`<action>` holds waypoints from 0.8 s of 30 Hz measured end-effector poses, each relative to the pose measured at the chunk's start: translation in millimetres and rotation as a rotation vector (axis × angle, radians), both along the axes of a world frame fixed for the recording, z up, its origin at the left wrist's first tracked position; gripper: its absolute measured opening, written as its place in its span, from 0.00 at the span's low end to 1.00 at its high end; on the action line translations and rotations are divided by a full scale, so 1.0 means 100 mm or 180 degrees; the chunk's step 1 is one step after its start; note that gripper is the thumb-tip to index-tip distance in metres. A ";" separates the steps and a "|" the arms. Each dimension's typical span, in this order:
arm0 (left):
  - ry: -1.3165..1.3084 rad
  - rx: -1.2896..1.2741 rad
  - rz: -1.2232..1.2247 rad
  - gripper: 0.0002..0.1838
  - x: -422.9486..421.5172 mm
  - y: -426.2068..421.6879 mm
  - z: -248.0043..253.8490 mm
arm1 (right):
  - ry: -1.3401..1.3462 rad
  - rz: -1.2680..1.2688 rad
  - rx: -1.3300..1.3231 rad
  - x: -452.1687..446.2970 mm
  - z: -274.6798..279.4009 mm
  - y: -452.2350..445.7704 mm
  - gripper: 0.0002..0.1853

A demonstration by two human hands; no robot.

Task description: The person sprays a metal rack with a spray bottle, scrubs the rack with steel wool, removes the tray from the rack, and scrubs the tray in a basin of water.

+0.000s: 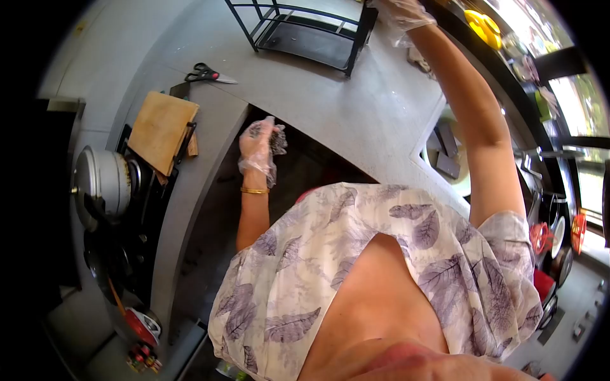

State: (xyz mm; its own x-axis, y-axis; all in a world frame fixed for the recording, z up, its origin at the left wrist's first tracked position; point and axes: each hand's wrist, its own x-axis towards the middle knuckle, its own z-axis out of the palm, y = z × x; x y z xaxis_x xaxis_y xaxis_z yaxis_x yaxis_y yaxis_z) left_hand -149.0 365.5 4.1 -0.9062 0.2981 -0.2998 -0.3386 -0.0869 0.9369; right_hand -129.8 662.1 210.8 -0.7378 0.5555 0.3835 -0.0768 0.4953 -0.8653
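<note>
One wiry scourer (278, 140) in the left hand's (255, 145) curled fingers looks light, springy, best gripped mid-bundle; beside the rack (308, 43), the right hand's (401, 14) closure can't be told.

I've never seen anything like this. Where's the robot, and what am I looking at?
There is no robot here: this is one person at work, seen through a camera worn on their head, looking down. That is why their own chest fills the bottom of the picture.

Both hands wear thin, clear gloves. The left hand holds a crumpled, silvery mesh, apparently a scouring pad. The right hand is cut off by the top edge, beside a black rack; I can't tell whether it grips it.

Scissors lie on the grey counter. Further left are a wooden board and a lidded pot.
</note>
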 end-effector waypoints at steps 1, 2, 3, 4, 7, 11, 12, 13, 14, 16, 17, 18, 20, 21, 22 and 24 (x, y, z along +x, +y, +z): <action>0.0155 0.0060 0.0067 0.09 -0.03 -0.01 -0.01 | 0.0000 -0.0057 0.0011 0.13 0.02 0.01 0.28; 0.0118 -0.0004 0.0024 0.09 -0.08 -0.01 -0.01 | 0.0000 -0.0121 0.0015 0.28 0.05 0.03 0.28; 0.0086 -0.0071 -0.0023 0.10 -0.13 -0.01 -0.02 | -0.0002 -0.0198 0.0013 0.43 0.07 0.05 0.28; 0.0001 -0.0097 -0.0156 0.10 -0.19 -0.02 -0.04 | -0.0008 -0.0285 0.0006 0.60 0.08 0.07 0.28; 0.0092 -0.0182 -0.0166 0.10 -0.39 0.14 -0.18 | -0.0053 -0.0576 0.0023 1.06 0.09 0.14 0.27; 0.0102 -0.0101 -0.0700 0.09 -0.51 0.50 -0.15 | -0.0133 -0.1003 -0.0001 1.61 0.03 0.19 0.27; 0.0154 0.0013 -0.0890 0.09 -0.51 0.60 -0.13 | -0.0163 -0.1077 -0.0022 1.69 0.02 0.18 0.27; 0.0159 -0.0057 -0.0966 0.09 -0.50 0.70 -0.10 | -0.0169 -0.1149 -0.0029 1.76 0.03 0.22 0.27; 0.0180 -0.0113 -0.1038 0.09 -0.50 0.81 -0.07 | -0.0178 -0.1213 -0.0040 1.83 0.04 0.22 0.27; 0.0240 -0.0155 -0.1093 0.07 -0.39 1.00 0.02 | -0.0226 -0.1333 -0.0054 1.94 0.03 0.26 0.27; 0.0298 -0.0185 -0.1239 0.07 -0.35 1.07 0.02 | -0.0239 -0.1377 -0.0049 1.99 0.05 0.27 0.27; 0.0360 -0.0224 -0.1379 0.07 -0.31 1.13 0.02 | -0.0269 -0.1433 -0.0060 2.05 0.05 0.28 0.27; 0.0416 -0.0246 -0.1528 0.07 -0.27 1.24 -0.04 | -0.0311 -0.1500 -0.0063 2.16 0.08 0.30 0.27; 0.0400 -0.0240 -0.1544 0.08 -0.24 1.29 -0.10 | -0.0334 -0.1532 -0.0072 2.22 0.09 0.28 0.27; 0.0381 -0.0245 -0.1563 0.08 -0.21 1.33 -0.15 | -0.0365 -0.1546 -0.0090 2.29 0.10 0.30 0.27; 0.0066 -0.0242 -0.1703 0.09 -0.09 1.36 -0.19 | -0.0476 -0.1667 -0.0138 2.51 0.03 0.29 0.27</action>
